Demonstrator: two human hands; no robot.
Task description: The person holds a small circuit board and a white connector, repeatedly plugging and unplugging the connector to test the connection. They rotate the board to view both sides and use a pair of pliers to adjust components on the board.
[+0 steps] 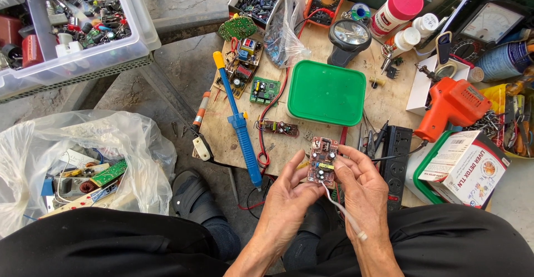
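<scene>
Holding a small reddish-brown circuit board (323, 161) between left hand (289, 196) and right hand (361, 185). Fingers of both pinching its edges, above a plywood work board (384, 102).

The fingers of the left hand (289, 191) and right hand (361, 185) cover the lower edges and underside of the small brown circuit board (323, 161), whose parts are too small to tell apart, and both forearms run out at the bottom edge. The clear plastic bin (83, 54) is cut off at the top and left edges with its contents a jumble too fine to sort, and the white plastic bag (128, 138) veils much of what lies inside it. At the right edge, the tools behind the orange soldering gun (450, 107) are cropped, and the analogue meter (489, 24) runs past the top edge.
</scene>
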